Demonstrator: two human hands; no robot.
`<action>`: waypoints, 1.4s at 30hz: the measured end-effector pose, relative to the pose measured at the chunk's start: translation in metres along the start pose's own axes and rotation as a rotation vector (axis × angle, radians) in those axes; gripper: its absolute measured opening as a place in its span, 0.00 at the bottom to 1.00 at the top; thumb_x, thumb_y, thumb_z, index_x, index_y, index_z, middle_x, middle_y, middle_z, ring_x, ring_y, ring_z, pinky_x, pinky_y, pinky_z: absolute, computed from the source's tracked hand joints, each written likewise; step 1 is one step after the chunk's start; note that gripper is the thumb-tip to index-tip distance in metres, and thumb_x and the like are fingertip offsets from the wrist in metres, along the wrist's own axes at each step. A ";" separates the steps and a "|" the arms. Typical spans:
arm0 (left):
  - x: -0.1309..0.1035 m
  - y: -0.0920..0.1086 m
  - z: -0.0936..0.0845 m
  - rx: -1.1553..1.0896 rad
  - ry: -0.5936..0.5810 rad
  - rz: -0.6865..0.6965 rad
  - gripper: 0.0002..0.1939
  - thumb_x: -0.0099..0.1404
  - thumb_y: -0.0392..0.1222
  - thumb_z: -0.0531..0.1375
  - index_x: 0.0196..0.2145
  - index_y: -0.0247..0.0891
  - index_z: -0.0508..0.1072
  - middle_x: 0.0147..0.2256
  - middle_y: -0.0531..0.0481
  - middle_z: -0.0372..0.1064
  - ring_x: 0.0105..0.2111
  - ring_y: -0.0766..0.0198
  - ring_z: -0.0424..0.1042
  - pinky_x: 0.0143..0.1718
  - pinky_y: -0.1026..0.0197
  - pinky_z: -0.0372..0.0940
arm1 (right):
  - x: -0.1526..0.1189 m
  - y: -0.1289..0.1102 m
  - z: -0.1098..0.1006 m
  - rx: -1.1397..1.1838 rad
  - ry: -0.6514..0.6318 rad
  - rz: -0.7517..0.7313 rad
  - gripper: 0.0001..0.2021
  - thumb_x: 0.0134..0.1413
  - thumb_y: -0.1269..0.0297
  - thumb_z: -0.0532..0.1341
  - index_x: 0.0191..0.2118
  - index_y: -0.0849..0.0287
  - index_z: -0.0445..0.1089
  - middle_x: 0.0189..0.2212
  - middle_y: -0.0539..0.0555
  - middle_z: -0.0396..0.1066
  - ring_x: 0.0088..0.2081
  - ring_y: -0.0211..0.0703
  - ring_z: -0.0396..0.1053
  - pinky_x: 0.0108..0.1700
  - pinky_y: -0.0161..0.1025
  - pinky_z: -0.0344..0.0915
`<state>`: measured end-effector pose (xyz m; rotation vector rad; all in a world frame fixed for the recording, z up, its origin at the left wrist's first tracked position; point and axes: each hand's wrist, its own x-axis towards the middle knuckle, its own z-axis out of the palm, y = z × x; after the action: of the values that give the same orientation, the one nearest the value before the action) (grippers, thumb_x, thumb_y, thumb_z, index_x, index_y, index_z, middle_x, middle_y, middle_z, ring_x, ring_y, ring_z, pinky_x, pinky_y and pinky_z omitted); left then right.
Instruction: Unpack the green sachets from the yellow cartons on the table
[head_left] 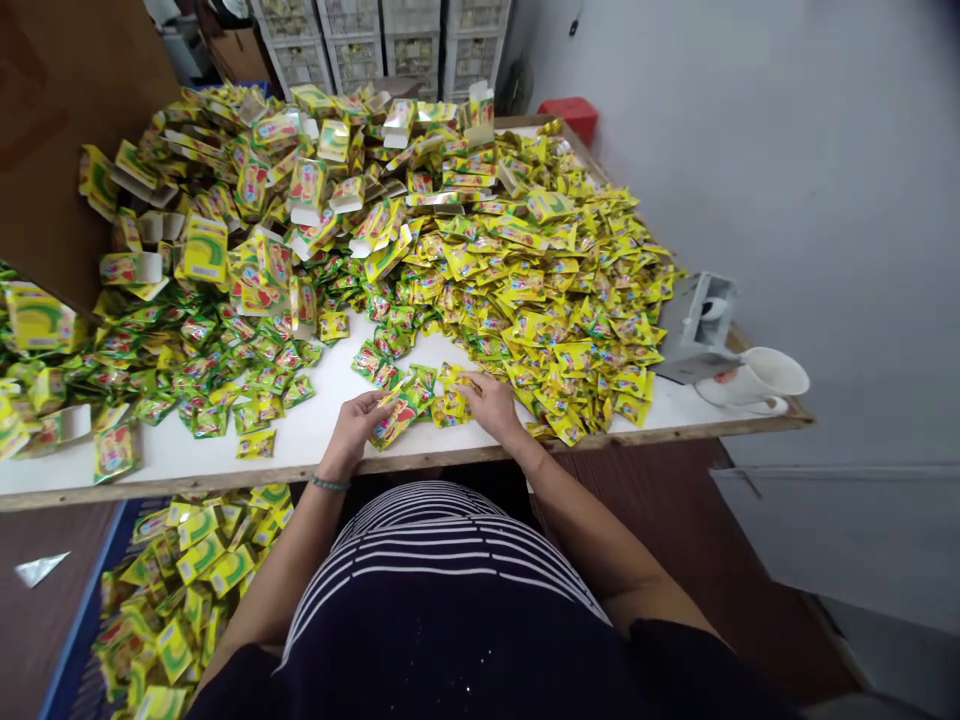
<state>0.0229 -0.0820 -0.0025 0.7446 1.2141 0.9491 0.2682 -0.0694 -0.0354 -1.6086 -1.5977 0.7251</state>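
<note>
Near the table's front edge, my left hand [355, 430] is closed on a small yellow and green box [393, 422] printed with red fruit. To its right, my right hand [491, 405] has its fingers bent over yellow packets [451, 398] and pinches one of them. Green packets [384, 362] lie just beyond both hands. A large heap of yellow packets [555, 300] rises behind and right of my right hand. More green packets [225, 350] spread over the left side, below a pile of open boxes [307, 185].
A grey metal device [694, 325] and a white mug [757, 380] stand at the table's right end. A blue-edged container of flat yellow boxes [199, 560] is below the table at left. A cardboard panel [60, 130] rises at left; crates [349, 55] stand behind.
</note>
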 end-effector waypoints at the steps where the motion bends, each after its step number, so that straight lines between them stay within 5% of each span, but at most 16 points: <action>1: -0.004 0.001 -0.004 0.007 0.014 0.009 0.26 0.40 0.47 0.77 0.36 0.33 0.79 0.31 0.47 0.79 0.28 0.62 0.76 0.31 0.62 0.69 | 0.005 -0.002 0.004 0.135 -0.011 0.063 0.12 0.56 0.58 0.61 0.43 0.56 0.77 0.37 0.55 0.78 0.35 0.47 0.75 0.38 0.42 0.71; 4: -0.013 0.003 -0.015 0.028 0.034 0.021 0.25 0.42 0.48 0.76 0.37 0.33 0.79 0.31 0.47 0.79 0.27 0.63 0.76 0.30 0.63 0.69 | 0.011 -0.010 0.013 0.476 -0.092 0.259 0.20 0.53 0.52 0.63 0.49 0.57 0.74 0.34 0.52 0.76 0.24 0.41 0.71 0.25 0.38 0.67; 8: -0.016 0.003 -0.021 0.026 0.029 0.005 0.25 0.40 0.48 0.76 0.35 0.34 0.79 0.30 0.48 0.79 0.26 0.65 0.74 0.28 0.64 0.68 | 0.008 -0.020 0.018 0.671 -0.208 0.289 0.25 0.43 0.52 0.69 0.48 0.57 0.72 0.40 0.53 0.75 0.26 0.37 0.72 0.28 0.37 0.70; 13: -0.015 0.003 -0.019 0.010 0.007 0.000 0.27 0.38 0.51 0.77 0.34 0.34 0.79 0.29 0.49 0.78 0.25 0.65 0.73 0.28 0.64 0.67 | 0.004 -0.019 0.020 0.557 -0.192 0.332 0.23 0.36 0.51 0.72 0.39 0.58 0.71 0.35 0.53 0.74 0.27 0.42 0.73 0.28 0.39 0.70; 16: -0.014 0.001 -0.019 -0.001 0.009 0.007 0.27 0.38 0.51 0.77 0.34 0.34 0.78 0.29 0.49 0.78 0.26 0.65 0.73 0.29 0.64 0.67 | 0.002 -0.020 0.018 0.397 -0.133 0.152 0.18 0.40 0.49 0.70 0.31 0.57 0.72 0.33 0.52 0.74 0.35 0.45 0.73 0.37 0.40 0.71; 19: -0.014 -0.003 -0.022 0.005 0.019 0.031 0.27 0.38 0.51 0.76 0.35 0.34 0.79 0.30 0.49 0.79 0.27 0.65 0.73 0.30 0.64 0.67 | 0.000 -0.029 0.016 0.293 -0.060 0.059 0.15 0.47 0.48 0.66 0.31 0.56 0.72 0.30 0.51 0.73 0.32 0.43 0.71 0.36 0.39 0.70; 24: -0.014 -0.004 -0.023 0.015 0.007 0.073 0.27 0.40 0.51 0.76 0.36 0.35 0.78 0.32 0.48 0.78 0.29 0.62 0.75 0.32 0.62 0.68 | 0.004 -0.050 0.024 0.351 -0.196 0.072 0.15 0.51 0.47 0.64 0.35 0.55 0.73 0.29 0.50 0.73 0.25 0.40 0.66 0.27 0.37 0.65; 31: -0.015 -0.003 -0.018 0.007 -0.043 0.086 0.26 0.44 0.52 0.75 0.37 0.34 0.78 0.34 0.47 0.79 0.31 0.62 0.75 0.34 0.62 0.69 | 0.009 -0.070 0.032 0.095 -0.211 -0.097 0.13 0.53 0.52 0.64 0.31 0.56 0.75 0.29 0.51 0.75 0.29 0.40 0.68 0.37 0.38 0.64; 36: -0.014 -0.003 -0.018 0.012 -0.036 0.093 0.26 0.45 0.50 0.75 0.38 0.33 0.77 0.33 0.48 0.79 0.30 0.64 0.75 0.34 0.63 0.68 | 0.004 -0.072 0.033 0.289 -0.378 0.020 0.11 0.55 0.57 0.61 0.42 0.55 0.72 0.30 0.49 0.74 0.27 0.40 0.72 0.33 0.39 0.68; 42: -0.014 -0.008 -0.013 -0.052 -0.044 0.098 0.26 0.44 0.46 0.76 0.40 0.34 0.76 0.35 0.48 0.79 0.31 0.62 0.76 0.35 0.62 0.69 | 0.003 -0.062 0.040 0.339 -0.195 0.057 0.12 0.51 0.52 0.65 0.32 0.56 0.70 0.25 0.49 0.71 0.22 0.40 0.69 0.27 0.39 0.68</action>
<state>0.0106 -0.0981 -0.0060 0.7856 1.1187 1.0352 0.2002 -0.0653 -0.0069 -1.3721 -1.4705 1.1462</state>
